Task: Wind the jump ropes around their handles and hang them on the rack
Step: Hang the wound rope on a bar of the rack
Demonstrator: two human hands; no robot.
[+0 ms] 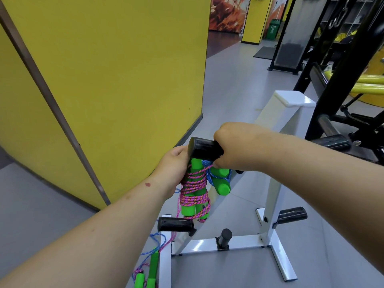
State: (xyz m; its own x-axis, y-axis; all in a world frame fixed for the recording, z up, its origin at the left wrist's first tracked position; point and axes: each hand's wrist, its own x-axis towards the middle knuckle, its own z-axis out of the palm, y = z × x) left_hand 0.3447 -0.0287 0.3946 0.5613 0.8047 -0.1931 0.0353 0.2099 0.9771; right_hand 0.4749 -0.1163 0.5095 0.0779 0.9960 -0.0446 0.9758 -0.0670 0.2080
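We see a bright, evenly lit interior under diffuse overhead light. Shadows are soft: a faint one lies on the grey floor (232, 84) beneath the white rack (272, 196). Specular highlights streak the rack's glossy top cap and base rails, and a weaker sheen marks the black peg (204, 149) on its upper left. Wide-angle distortion bows the yellow wall panel (116, 65) left of the rack, and straight edges lean outward toward the frame borders. The foreground is reasonably sharp; the gym equipment (342, 59) behind and right of the rack appears softer, with slight compression smearing.
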